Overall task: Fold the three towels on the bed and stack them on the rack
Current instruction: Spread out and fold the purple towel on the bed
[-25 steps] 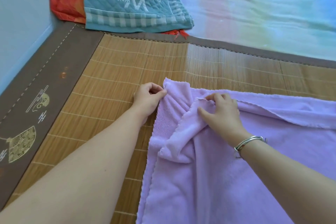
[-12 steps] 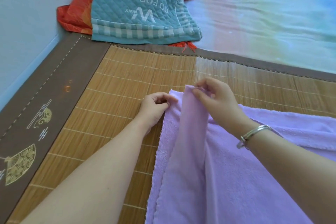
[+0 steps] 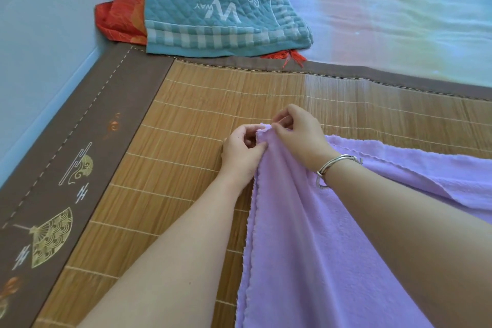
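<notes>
A large lilac towel (image 3: 298,247) lies on the bamboo mat (image 3: 186,125) of the bed, spreading to the lower right. Its far corner is lifted a little off the mat. My left hand (image 3: 241,152) pinches that corner from the left, and my right hand (image 3: 298,136), with a silver bangle on the wrist, pinches a second corner layer right against it. The two hands touch at the corner. No rack is in view.
A teal quilted pillow cover (image 3: 221,5) lies over a red-orange cloth (image 3: 125,16) at the far left of the bed. A pale wall (image 3: 40,34) runs along the left. The mat's brown border (image 3: 87,130) runs along the wall. A pastel sheet (image 3: 399,13) covers the far right.
My right hand has carried the folded-over corner of the lilac towel to the left and brought it onto the corner held by my left hand. The towel is now doubled along its left edge.
</notes>
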`<state>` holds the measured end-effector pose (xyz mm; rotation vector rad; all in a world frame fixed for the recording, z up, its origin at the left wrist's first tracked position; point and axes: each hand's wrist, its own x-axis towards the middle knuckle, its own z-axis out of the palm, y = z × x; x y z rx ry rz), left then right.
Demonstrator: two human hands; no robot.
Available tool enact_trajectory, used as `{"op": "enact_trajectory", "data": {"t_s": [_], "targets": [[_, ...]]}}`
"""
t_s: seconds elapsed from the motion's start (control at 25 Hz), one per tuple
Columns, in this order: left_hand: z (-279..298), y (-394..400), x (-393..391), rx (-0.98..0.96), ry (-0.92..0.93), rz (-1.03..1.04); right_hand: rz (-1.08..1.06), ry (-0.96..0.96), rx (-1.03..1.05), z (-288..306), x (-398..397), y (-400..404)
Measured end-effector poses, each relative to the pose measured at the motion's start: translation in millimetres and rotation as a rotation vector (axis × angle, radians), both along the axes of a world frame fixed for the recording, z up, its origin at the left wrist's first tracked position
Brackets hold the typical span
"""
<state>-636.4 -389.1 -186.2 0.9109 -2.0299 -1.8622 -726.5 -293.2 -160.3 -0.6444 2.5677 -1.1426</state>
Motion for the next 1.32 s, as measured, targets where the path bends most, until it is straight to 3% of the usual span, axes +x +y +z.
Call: {"op": "enact_trajectory", "data": {"t_s": [0.2,0.32,0.4,0.52,0.6,0.68,0.84,0.96,1.04,1.16,1.32], "targets": [[5.5,15.8,1.4,-0.534,-0.213,0.092,-0.051,0.226,-0.102,19.8,14.1,75.0],[21.8,52.8,5.6,-0.739,-0.123,0.058,-0.182,0.317,-0.005,23.8,28.0,153.3],[28.7,93.0,6.1,-0.743,-0.039,-0.082,-0.272,0.298,0.231,26.4,28.9,212.9],[20.1,132.2,0.8,-0.839,-0.219,-0.195,-0.237,0.253,0.646,24.2,22.5,280.8],[15.4,129.7,-3.7,-0.879,-0.275,-0.200,-0.192,0.346,0.648,21.4,9.9,294.1],[15.8,123.3,-8.1,-0.786,-0.281,-0.172,-0.197,0.428,0.629,20.4,-10.0,291.9],[16.3,117.3,-8.1,-0.638,-0.275,-0.163,-0.343,0.384,0.592,22.7,-48.6,284.2],[10.4,110.8,-8.8,-0.601,-0.228,-0.105,-0.286,0.496,0.693,23.4,-72.9,284.1],[3.3,111.5,-9.8,-0.681,-0.287,-0.110,-0.210,0.566,0.817,16.9,-80.1,281.5],[-8.3,119.9,-11.9,-0.976,-0.529,-0.179,-0.191,0.527,0.898,-6.8,-78.8,283.2],[0.6,134.3,-14.6,-1.053,-0.652,-0.176,-0.356,0.545,0.612,-15.7,-68.6,310.0]]}}
